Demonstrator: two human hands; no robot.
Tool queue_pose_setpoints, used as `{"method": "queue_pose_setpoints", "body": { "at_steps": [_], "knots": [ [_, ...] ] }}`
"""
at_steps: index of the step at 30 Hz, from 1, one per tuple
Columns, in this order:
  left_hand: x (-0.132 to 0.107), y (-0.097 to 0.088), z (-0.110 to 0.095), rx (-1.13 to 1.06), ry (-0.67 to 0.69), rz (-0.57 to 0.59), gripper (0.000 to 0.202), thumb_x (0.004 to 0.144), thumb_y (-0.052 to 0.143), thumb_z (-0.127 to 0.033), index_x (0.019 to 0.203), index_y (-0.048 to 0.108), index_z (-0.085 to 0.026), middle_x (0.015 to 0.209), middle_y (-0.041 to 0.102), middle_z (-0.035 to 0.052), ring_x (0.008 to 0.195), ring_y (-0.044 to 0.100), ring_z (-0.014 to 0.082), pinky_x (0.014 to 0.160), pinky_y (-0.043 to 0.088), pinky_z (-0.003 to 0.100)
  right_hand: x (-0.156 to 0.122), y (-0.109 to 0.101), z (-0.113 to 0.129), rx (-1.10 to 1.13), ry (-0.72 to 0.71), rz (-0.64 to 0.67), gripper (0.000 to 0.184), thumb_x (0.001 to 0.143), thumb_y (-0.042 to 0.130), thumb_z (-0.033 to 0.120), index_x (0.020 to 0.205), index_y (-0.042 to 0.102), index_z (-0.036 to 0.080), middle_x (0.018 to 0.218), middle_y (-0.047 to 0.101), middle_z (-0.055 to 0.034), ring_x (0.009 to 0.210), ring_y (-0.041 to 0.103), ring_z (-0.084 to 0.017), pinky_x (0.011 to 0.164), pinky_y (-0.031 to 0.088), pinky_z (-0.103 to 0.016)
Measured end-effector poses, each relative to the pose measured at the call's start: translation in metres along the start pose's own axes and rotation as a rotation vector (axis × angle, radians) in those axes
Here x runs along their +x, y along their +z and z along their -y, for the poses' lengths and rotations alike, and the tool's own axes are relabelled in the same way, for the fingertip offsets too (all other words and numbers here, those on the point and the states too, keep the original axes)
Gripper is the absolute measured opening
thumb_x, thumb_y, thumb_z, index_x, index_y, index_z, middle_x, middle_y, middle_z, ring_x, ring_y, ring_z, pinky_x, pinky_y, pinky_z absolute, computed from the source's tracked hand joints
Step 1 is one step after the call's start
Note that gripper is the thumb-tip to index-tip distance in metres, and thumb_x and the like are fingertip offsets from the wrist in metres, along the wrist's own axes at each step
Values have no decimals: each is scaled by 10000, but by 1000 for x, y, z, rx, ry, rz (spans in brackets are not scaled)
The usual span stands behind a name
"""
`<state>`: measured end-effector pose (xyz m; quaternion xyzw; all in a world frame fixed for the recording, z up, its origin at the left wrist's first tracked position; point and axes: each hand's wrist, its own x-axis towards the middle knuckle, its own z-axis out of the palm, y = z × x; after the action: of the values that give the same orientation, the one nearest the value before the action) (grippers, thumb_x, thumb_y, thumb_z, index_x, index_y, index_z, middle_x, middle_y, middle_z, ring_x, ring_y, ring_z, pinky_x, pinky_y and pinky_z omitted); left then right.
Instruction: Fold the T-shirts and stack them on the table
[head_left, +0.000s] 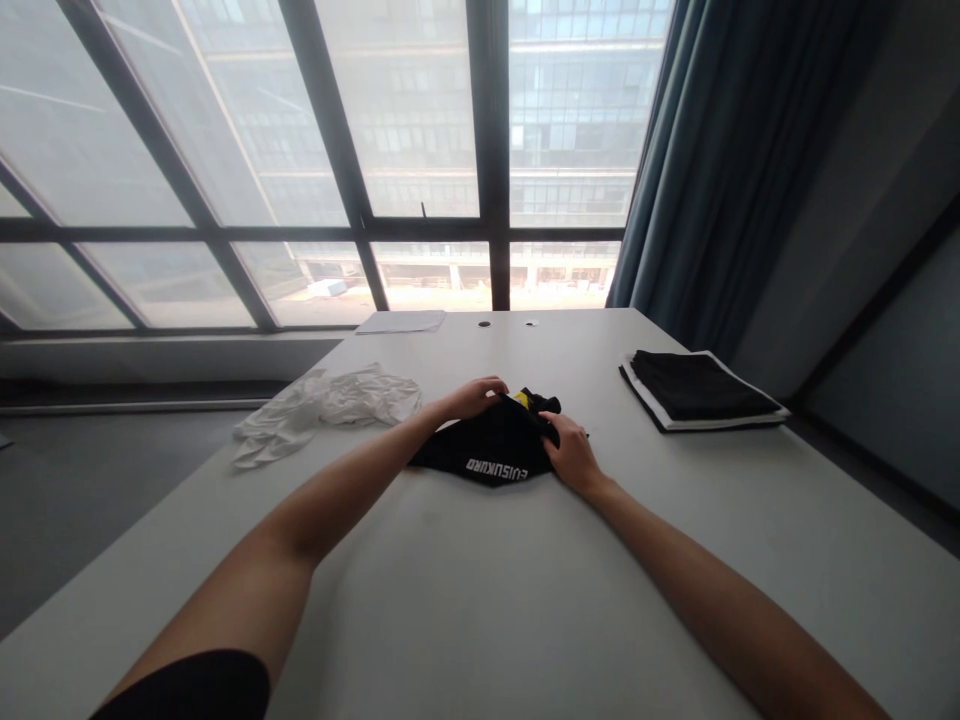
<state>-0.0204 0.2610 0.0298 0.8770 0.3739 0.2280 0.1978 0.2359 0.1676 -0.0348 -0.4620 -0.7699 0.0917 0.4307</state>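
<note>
A black fabric garment with white block lettering (pixel 480 445) lies across the middle of a broad white smooth-topped bench (pixel 450 600), bunched between the person's two hands. The left hand (pixel 480 397) pinches its far edge, the fingertips drawn together on the cloth, while the right hand (pixel 574 455) grips a gathered part at the right side between thumb and fingers. A small yellow patch (pixel 523 398) shows beyond the far edge, among crumpled dark cloth; whether it belongs to the same garment cannot be told. Judged from how things lie, the handling of this garment seems only partly done: its near edge spreads over the bench with the lettering exposed, but the far side is raised and rumpled, neither flat nor squared. On the right, well apart from the hands, a neat layered stack of black and white cloth (pixel 697 385) looks finished, its edges roughly aligned and black cloth uppermost. On the left, a loose heap of crumpled white cloth (pixel 367 395) lies untouched by either hand and appears not yet put in order; how many pieces it holds cannot be told.
</note>
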Motion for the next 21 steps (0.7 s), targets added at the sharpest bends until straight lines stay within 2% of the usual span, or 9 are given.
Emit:
{"method": "queue_pose_setpoints", "body": {
  "at_steps": [3,6,8,10,12,14,17,19,21],
  "knots": [
    [5,-10,-5,5,-23,-20,236,905,502,-297,1004,675,-170,1028,702,61,948,646,199,882,510,318,2,-3,-2,13,10,-19,359,861,546,163,1207,636,201,1138,699,-99,1090,629,-254,973,467,-425],
    [1,-12,-6,28,-89,-15,258,908,519,-333,1026,673,-163,985,711,59,900,647,204,866,506,330,3,-5,-5,45,15,-30,281,855,560,172,1113,669,199,1076,707,-90,1037,639,-246,946,480,-411],
    [-7,-9,-5,37,-141,22,326,905,537,-359,1146,653,-173,1074,709,69,930,650,208,855,507,316,2,-5,-6,53,18,-21,254,841,558,159,1060,679,202,1042,706,-80,1004,641,-238,929,486,-397],
    [-16,-7,-2,43,-204,82,464,886,576,-400,1299,592,-189,1169,695,81,955,658,209,839,511,295,1,-5,-6,47,29,8,252,829,552,142,1037,680,206,1030,699,-72,990,638,-227,919,489,-376],
    [-27,-7,1,51,-277,151,606,835,644,-453,1374,551,-192,1201,692,93,957,667,217,821,515,283,0,-6,-6,14,48,33,250,821,560,141,1032,680,204,1029,690,-72,997,628,-224,925,484,-366],
    [-38,-11,3,58,-349,223,659,755,720,-484,1330,601,-186,1169,710,94,927,680,227,783,521,272,-1,-7,-5,-42,61,39,246,818,583,159,1038,683,204,1064,682,-81,1039,607,-234,954,468,-378],
    [-50,-20,5,69,-425,300,558,650,788,-434,1143,713,-185,1057,744,62,849,686,225,708,516,257,-1,-9,-3,-103,68,61,213,814,603,173,1006,691,203,1148,676,-95,1094,584,-251,980,444,-398],
    [-54,-25,3,94,-448,299,437,618,797,-370,1010,746,-184,952,750,35,805,677,220,686,502,258,0,-10,0,-110,73,89,182,819,598,175,974,689,205,1125,690,-91,1071,596,-249,961,447,-389],
    [-52,-27,-1,141,-454,239,311,618,786,-307,898,745,-179,863,732,21,779,662,221,691,490,271,0,-10,3,-106,66,78,176,826,583,172,968,680,206,1057,706,-83,1032,610,-246,938,449,-380]
  ]
}}
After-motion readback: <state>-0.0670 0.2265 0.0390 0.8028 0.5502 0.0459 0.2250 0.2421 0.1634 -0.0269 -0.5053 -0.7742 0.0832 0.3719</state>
